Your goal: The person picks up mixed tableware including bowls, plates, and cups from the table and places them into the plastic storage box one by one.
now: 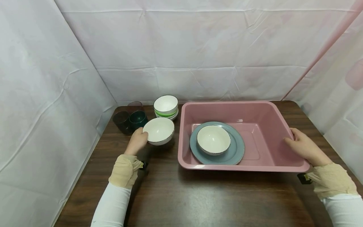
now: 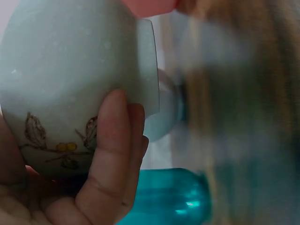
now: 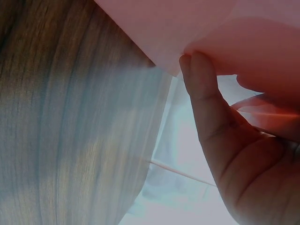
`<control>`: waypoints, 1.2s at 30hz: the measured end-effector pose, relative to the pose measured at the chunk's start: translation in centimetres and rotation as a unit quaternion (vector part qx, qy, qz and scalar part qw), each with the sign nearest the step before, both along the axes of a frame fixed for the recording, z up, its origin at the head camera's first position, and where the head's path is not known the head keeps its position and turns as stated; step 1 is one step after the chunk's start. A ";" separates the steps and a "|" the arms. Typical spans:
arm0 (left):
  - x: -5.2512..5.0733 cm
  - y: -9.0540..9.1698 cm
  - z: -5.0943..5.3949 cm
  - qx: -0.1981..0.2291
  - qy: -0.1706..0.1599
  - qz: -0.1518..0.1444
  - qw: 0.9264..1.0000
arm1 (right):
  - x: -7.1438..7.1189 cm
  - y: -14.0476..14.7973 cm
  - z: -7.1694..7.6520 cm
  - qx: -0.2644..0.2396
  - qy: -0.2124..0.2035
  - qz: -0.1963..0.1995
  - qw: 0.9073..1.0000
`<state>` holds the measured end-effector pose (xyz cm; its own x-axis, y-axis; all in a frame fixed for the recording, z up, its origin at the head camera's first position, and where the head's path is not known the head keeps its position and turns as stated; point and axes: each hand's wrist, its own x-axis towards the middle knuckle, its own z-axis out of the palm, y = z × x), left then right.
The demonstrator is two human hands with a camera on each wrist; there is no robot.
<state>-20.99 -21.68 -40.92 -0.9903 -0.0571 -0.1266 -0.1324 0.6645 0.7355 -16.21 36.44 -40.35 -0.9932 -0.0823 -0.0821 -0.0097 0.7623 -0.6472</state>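
Observation:
In the head view my left hand (image 1: 137, 141) grips a white bowl (image 1: 159, 130) by its left side, thumb at the rim. The left wrist view shows my fingers under the bowl (image 2: 70, 61), whose outside bears a painted twig with leaves. On the right, my right hand (image 1: 304, 146) grips the right rim of a pink basin (image 1: 263, 142), thumb inside and fingers beneath the rim. Inside the basin, toward its left, lies a blue-grey plate (image 1: 238, 146) with a second white bowl (image 1: 213, 139) standing on it.
Behind the held bowl stands a stack of bowls (image 1: 166, 105), one with a green band. Dark glass cups (image 1: 122, 121), among them a teal cup (image 1: 138, 118), stand at the table's back left. White curtains (image 1: 198, 47) enclose the brown table (image 1: 204, 198) at the back and sides.

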 end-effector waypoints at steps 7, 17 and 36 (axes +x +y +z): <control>0.0 0.6 2.2 0.014 0.024 0.001 1.000 | -0.1 0.3 0.1 0.007 -0.012 -0.003 1.000; 0.0 1.9 4.3 0.047 0.032 -0.018 0.998 | 0.0 0.0 0.4 0.000 -0.029 -0.001 1.000; 1.6 5.0 6.8 0.049 0.054 -0.065 0.995 | 1.1 -0.2 6.3 -0.016 0.058 -0.005 0.998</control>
